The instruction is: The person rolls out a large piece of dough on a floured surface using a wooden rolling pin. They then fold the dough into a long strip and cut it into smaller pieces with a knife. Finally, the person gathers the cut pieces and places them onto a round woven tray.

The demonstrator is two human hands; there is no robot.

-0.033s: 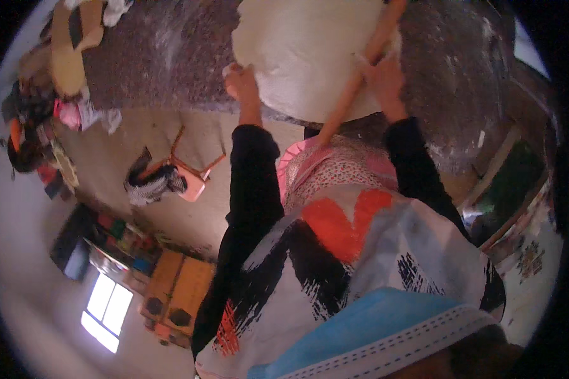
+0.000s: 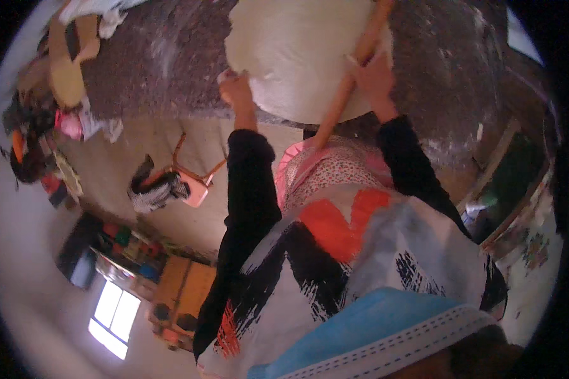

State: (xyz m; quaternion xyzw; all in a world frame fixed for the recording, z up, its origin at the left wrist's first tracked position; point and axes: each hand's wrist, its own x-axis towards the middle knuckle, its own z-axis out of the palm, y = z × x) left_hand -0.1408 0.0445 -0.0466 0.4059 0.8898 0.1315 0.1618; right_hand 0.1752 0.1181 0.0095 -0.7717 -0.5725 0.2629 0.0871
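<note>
A large, thin, pale sheet of dough [image 2: 291, 50] lies on a dark worktop [image 2: 164, 69], its near edge reaching the worktop's front. My left hand [image 2: 237, 93] is closed at the dough's left near edge, fingers curled in a pinch. A long wooden rolling pin [image 2: 336, 106] slants over the dough's right part, its near end sticking out past the worktop towards my apron. On the pin, near the dough's right edge, rests my right hand [image 2: 376, 81], thumb across the wood. Its other fingers are partly hidden.
Whitish flour-like smears mark the worktop. Yellowish flat pieces [image 2: 66, 79] and white cloth [image 2: 110, 19] sit at its far left. A small pink-seated chair [image 2: 197, 189] stands on the floor to the left. An orange-brown cabinet [image 2: 180, 290] is lower left. A dark green panel [image 2: 512, 174] leans at right.
The whole view has shifted and turned slightly. Both hands, the dough and the rolling pin keep about the same places relative to one another.
</note>
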